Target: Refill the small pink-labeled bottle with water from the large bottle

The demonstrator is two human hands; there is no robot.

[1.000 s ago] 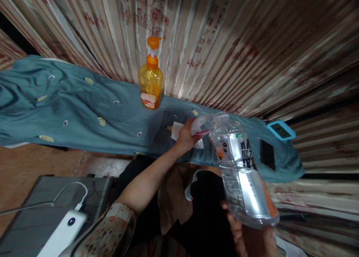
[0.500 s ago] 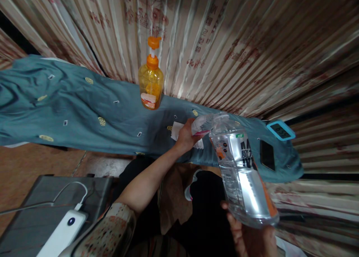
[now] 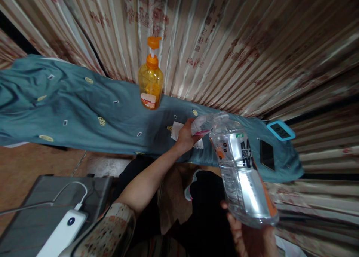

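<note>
My right hand point(image 3: 251, 234) grips the base of a large clear plastic bottle point(image 3: 241, 171) with a silver and orange label, tilted with its neck pointing away from me. My left hand point(image 3: 187, 136) is closed around a small clear container point(image 3: 202, 124) with a pink band, held right at the big bottle's mouth. Both hang over the near edge of a teal cloth point(image 3: 84, 111) that covers a ledge. A white tissue point(image 3: 176, 131) lies on the cloth just behind my left hand.
An orange pump bottle point(image 3: 150, 81) stands on the cloth against the striped curtain point(image 3: 224, 43). A black phone point(image 3: 267, 154) and a blue-framed digital clock point(image 3: 281, 130) lie at the right end. A white power bank point(image 3: 64, 231) with a cable rests on a grey case at lower left.
</note>
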